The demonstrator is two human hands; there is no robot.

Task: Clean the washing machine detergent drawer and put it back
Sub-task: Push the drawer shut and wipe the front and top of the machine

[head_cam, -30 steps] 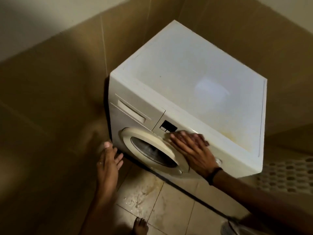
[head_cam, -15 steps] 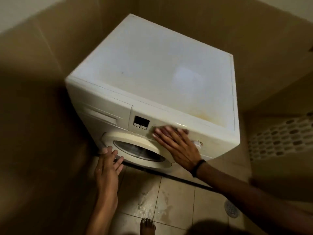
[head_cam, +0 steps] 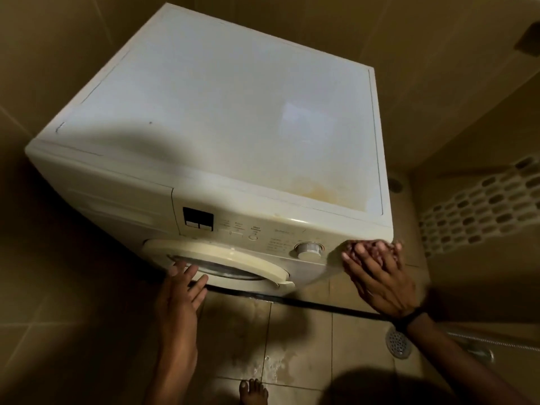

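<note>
White front-load washing machine (head_cam: pixel 219 112) in a tiled corner, seen from above. Detergent drawer (head_cam: pixel 111 197) at upper left of the front, shut flush. Dark display (head_cam: pixel 197 218), round dial (head_cam: pixel 308 249) and round door (head_cam: pixel 222 264) also on the front. Left hand (head_cam: pixel 181 293) has straight fingers, tips at the door's lower rim. Right hand (head_cam: pixel 377 273) lies flat on the front right corner beside the dial, fingers blurred, black wristband (head_cam: pixel 412 317) on. Yellow stain (head_cam: pixel 318 190) on the top near the front edge. Tiled floor (head_cam: pixel 301 340) has a wet patch, a drain (head_cam: pixel 399 343) and a bare foot (head_cam: pixel 253 390).
</note>
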